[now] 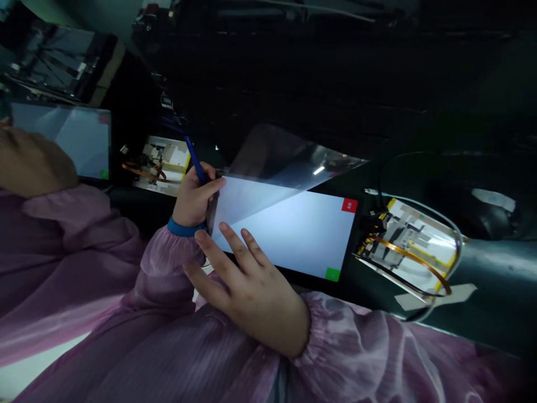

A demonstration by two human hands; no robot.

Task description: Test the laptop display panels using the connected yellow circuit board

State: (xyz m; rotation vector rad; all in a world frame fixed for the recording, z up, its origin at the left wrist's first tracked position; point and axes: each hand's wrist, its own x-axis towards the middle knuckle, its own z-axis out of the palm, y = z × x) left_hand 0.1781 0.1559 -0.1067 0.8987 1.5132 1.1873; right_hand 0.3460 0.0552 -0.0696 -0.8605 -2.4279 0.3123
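Note:
A lit tablet screen is tilted in front of me, white with a red square at its top right corner and a green one below. My left hand grips its left end, thumb on the upper left corner. A blue pen sticks up from the same hand. Clear film rises in a curl from the screen's upper edge; whether it is fully loose I cannot tell. My right hand, fingers spread and holding nothing, hovers over the screen's lower left edge. A blue band circles my left wrist.
Right of the screen lies an opened device with an orange ribbon cable and a pale cable around it. Another opened device is behind my left hand. At far left, a co-worker's hand is at a second lit screen.

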